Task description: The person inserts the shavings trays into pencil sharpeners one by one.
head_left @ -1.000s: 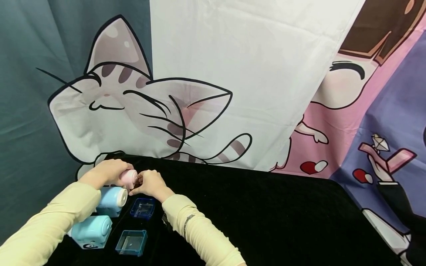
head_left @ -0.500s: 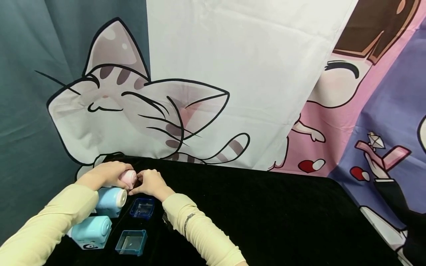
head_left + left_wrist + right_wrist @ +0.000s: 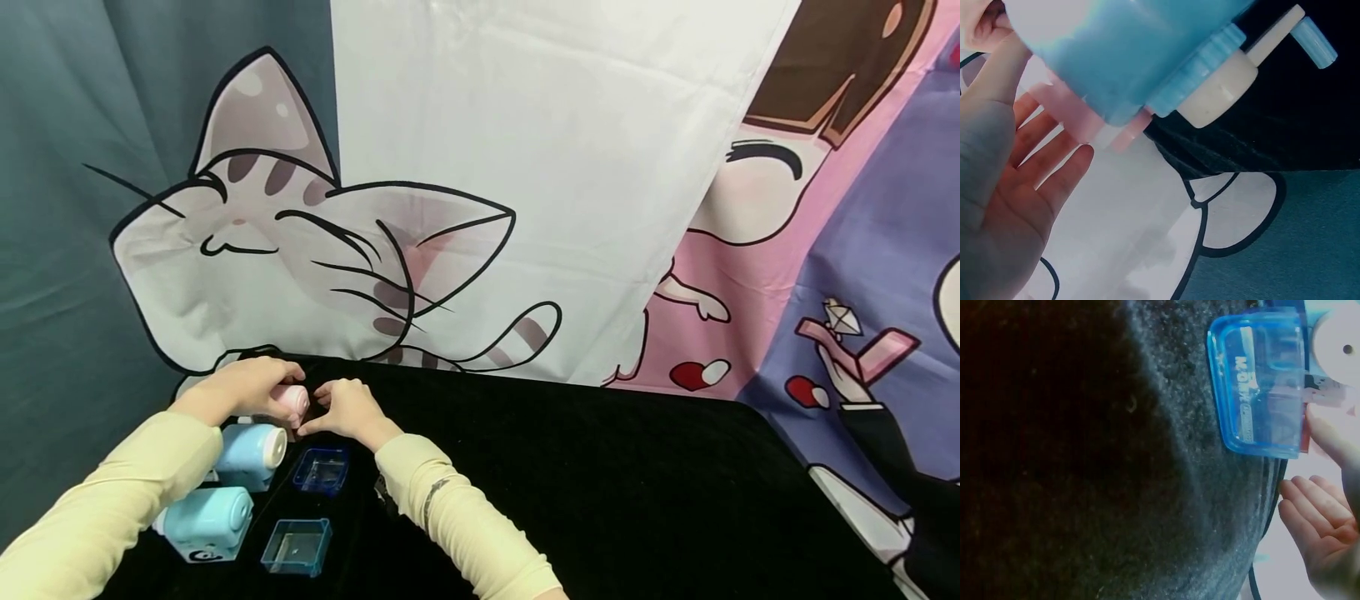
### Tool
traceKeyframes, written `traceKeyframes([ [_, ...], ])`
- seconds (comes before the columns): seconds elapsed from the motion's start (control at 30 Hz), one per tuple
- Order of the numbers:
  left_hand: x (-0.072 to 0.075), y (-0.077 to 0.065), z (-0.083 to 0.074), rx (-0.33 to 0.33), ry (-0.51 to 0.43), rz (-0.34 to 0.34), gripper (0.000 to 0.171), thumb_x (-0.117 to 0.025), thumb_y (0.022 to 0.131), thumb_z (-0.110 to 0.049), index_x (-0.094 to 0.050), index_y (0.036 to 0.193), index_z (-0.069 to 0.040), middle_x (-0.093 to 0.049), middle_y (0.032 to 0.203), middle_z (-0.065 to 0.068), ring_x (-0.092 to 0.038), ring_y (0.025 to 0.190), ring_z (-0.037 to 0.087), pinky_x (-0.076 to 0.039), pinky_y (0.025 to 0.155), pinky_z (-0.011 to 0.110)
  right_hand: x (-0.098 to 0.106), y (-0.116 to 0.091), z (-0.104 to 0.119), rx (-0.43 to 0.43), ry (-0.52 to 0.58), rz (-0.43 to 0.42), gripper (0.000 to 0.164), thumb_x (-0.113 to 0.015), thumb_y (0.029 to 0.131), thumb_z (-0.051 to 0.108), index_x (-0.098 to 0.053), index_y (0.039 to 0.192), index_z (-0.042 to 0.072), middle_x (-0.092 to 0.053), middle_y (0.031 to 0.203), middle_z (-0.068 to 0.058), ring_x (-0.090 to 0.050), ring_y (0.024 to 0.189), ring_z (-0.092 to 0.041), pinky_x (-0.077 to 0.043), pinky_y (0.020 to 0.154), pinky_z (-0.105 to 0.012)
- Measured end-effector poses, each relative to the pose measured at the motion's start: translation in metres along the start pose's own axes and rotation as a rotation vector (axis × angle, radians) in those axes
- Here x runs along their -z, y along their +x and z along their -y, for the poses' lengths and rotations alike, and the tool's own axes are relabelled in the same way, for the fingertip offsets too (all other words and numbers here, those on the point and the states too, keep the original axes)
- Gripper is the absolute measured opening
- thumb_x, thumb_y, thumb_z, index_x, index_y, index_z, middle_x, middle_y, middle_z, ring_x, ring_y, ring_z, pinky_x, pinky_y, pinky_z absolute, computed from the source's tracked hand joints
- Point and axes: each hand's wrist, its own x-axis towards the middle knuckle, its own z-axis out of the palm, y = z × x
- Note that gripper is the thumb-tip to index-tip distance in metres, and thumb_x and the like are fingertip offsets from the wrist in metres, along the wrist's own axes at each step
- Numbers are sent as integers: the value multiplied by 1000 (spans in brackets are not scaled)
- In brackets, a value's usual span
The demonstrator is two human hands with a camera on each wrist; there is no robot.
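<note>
A pink pencil sharpener [image 3: 300,398] stands at the back left of the black cloth. From behind and above, my left hand [image 3: 251,387] holds it, fingers [image 3: 1054,147] along one side and thumb on the other. My right hand [image 3: 348,410] is at its front with thumb and fingers spread apart; the thumb tip lies close to the lower front. In the right wrist view those fingers [image 3: 1316,509] extend past a clear blue drawer [image 3: 1254,394]. A light-blue pencil sharpener [image 3: 247,452] with a crank handle [image 3: 1222,87] partly hides the pink one in the left wrist view.
Nearest me on the left is a turquoise pencil sharpener [image 3: 206,521]. Before the sharpeners lie a dark-blue drawer [image 3: 343,473] and a teal drawer [image 3: 324,546]. The black cloth [image 3: 600,483] spreads right. Behind it hangs a curtain [image 3: 600,167] with cartoon prints.
My right hand has drawn slightly right, widening the space between its index finger and the pink sharpener. The left hand's fingers have lifted a little on top. The drawers have stayed put.
</note>
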Motion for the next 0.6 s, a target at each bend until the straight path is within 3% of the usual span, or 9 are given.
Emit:
traceKeyframes([
  [0.27, 8, -5, -9, 7, 0, -52, 53, -71, 71, -38, -58, 111, -5, -63, 101, 11, -56, 90, 27, -46, 72, 46, 10, -6, -2, -22, 78, -21, 55, -78, 63, 47, -65, 107, 15, -69, 95, 8, -57, 81, 6, -44, 75, -12],
  [0.47, 12, -10, -10, 32, -8, -66, 52, -68, 76, -40, -57, 113, -6, -61, 105, 11, -55, 95, 30, -45, 74, 49, 15, -9, -4, -13, 103, -34, 55, -78, 64, 44, -63, 109, 16, -68, 99, 8, -57, 84, 5, -44, 74, -11],
  [0.6, 13, -16, -9, 38, -25, -114, 52, -69, 75, -42, -58, 111, -7, -61, 102, 10, -56, 93, 29, -45, 75, 49, 17, -11, -5, 5, 95, -57, 53, -78, 66, 43, -64, 109, 16, -67, 99, 8, -57, 84, 5, -44, 74, -11],
])
